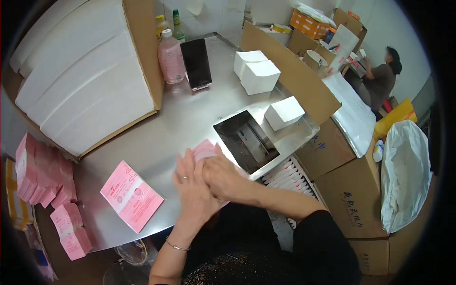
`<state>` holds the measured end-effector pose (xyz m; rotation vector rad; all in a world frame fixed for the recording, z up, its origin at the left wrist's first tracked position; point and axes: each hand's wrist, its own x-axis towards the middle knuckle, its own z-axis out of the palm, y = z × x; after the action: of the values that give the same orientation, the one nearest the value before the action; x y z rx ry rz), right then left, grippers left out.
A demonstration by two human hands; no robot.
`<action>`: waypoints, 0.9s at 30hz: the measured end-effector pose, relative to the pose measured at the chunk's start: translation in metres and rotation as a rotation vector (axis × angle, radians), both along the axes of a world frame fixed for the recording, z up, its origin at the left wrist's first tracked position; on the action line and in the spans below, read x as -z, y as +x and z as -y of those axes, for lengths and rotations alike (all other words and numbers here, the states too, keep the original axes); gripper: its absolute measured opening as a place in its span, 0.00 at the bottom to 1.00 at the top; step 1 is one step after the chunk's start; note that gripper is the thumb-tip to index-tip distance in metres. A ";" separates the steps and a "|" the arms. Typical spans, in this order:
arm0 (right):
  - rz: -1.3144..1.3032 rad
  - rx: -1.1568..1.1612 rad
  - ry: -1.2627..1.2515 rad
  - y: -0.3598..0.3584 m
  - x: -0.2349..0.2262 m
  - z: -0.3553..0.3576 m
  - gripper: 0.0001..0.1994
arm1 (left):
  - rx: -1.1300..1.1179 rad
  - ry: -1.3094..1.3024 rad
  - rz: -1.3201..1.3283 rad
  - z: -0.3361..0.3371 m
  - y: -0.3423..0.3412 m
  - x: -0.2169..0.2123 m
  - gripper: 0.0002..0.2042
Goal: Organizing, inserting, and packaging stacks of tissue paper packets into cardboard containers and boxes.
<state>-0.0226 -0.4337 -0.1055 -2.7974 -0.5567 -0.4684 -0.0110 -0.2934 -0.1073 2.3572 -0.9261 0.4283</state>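
Note:
Over the metal table, my left hand [192, 192], with a ring, and my right hand [223, 178] are closed together around a small stack of pink printed cards [205, 148]. Only the cards' far end shows past my fingers, which are slightly blurred. My right hand overlaps the left, hiding the rest of the stack. To the left of my hands lies another flat stack of pink cards [132, 195] with a white band. My right wrist is close to the rectangular opening [247, 142] in the tabletop.
More pink card bundles [45, 173] are piled at the left edge. A big carton [142, 57] holds white sheets. A phone [195, 64] leans by a pink bottle [171, 57]. White boxes [260, 77] stand behind the opening. Brown cartons [351, 190] line the right; a person [384, 78] sits beyond.

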 end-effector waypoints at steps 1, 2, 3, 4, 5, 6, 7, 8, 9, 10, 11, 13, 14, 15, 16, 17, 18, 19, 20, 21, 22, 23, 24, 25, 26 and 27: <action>0.084 -0.066 -0.008 -0.012 -0.005 0.004 0.08 | 0.013 -0.012 -0.003 -0.004 0.003 0.004 0.33; 0.137 -0.013 0.098 -0.021 -0.006 0.014 0.08 | 0.049 0.113 0.025 -0.013 0.009 0.006 0.31; 0.189 0.038 0.205 -0.029 -0.007 0.030 0.08 | 0.083 0.238 0.053 -0.017 0.012 0.008 0.29; 0.252 0.298 0.105 -0.027 -0.011 0.057 0.09 | 0.010 0.255 0.081 -0.018 0.008 0.009 0.24; 0.383 0.358 0.055 -0.021 -0.024 0.084 0.11 | 0.000 0.266 0.075 -0.019 0.008 0.007 0.24; 0.263 0.628 -0.143 -0.023 -0.034 0.111 0.12 | -0.027 0.252 0.070 -0.020 0.005 0.004 0.25; 0.532 0.696 -0.246 -0.019 -0.040 0.135 0.13 | -0.047 0.219 0.082 -0.014 0.006 0.000 0.25; 0.404 0.776 -0.241 -0.019 -0.032 0.153 0.10 | -0.036 0.242 0.012 -0.008 0.007 -0.001 0.26; 0.273 0.855 -0.235 -0.018 -0.024 0.170 0.09 | -0.021 0.225 0.019 -0.003 0.006 -0.004 0.26; 0.344 0.812 -0.199 -0.014 -0.019 0.174 0.07 | -0.029 0.258 -0.009 -0.004 0.001 -0.007 0.26; 0.347 0.806 -0.202 -0.015 -0.018 0.180 0.07 | -0.038 0.292 -0.038 -0.004 -0.001 -0.010 0.26; 0.300 0.815 -0.093 -0.020 -0.017 0.185 0.07 | -0.030 0.266 0.055 -0.008 0.010 -0.016 0.25; 0.301 0.822 -0.096 -0.020 -0.021 0.184 0.07 | -0.015 0.246 0.148 -0.011 0.014 -0.017 0.26; 0.291 0.823 -0.096 -0.023 -0.019 0.184 0.07 | 0.012 0.208 0.158 -0.012 0.015 -0.012 0.23; 0.330 0.775 -0.032 -0.023 -0.017 0.185 0.08 | 0.008 0.212 0.157 -0.012 0.013 -0.011 0.23; 0.369 0.727 0.032 -0.023 -0.016 0.185 0.10 | 0.030 0.265 0.084 -0.009 0.008 -0.011 0.22; 0.367 0.724 0.036 -0.024 -0.016 0.185 0.10 | 0.051 0.318 0.011 -0.007 0.004 -0.010 0.20; 0.443 0.735 -0.022 -0.025 -0.017 0.183 0.11 | 0.100 0.300 0.014 -0.003 0.001 -0.007 0.18; 0.521 0.745 -0.081 -0.026 -0.018 0.182 0.13 | 0.184 0.263 -0.003 0.000 -0.002 -0.008 0.18; 0.494 0.645 -0.075 -0.027 -0.008 0.185 0.16 | 0.268 0.224 -0.020 0.001 -0.004 -0.009 0.18; 0.506 0.489 -0.056 -0.024 -0.007 0.158 0.17 | 0.307 0.147 -0.084 -0.002 -0.004 -0.006 0.22; 0.509 0.338 -0.039 -0.027 -0.004 0.114 0.18 | 0.295 0.151 -0.093 -0.006 -0.004 -0.004 0.22; 0.381 0.150 0.084 -0.042 0.005 0.077 0.18 | 0.225 0.111 -0.141 -0.009 -0.001 -0.003 0.26; 0.140 -0.043 0.048 -0.058 -0.007 0.040 0.17 | 0.156 0.063 -0.181 -0.011 0.005 -0.004 0.29; 0.140 -0.266 0.099 -0.068 -0.013 0.018 0.16 | 0.186 0.146 -0.180 -0.019 0.015 -0.011 0.36; 0.344 -0.200 -0.052 -0.076 0.002 0.005 0.18 | 0.201 0.113 -0.132 -0.020 0.016 -0.009 0.38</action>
<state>-0.0984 -0.4390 -0.1073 -2.6834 -0.9214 -0.9094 0.0046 -0.2734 -0.0982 2.3296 -1.1365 0.1424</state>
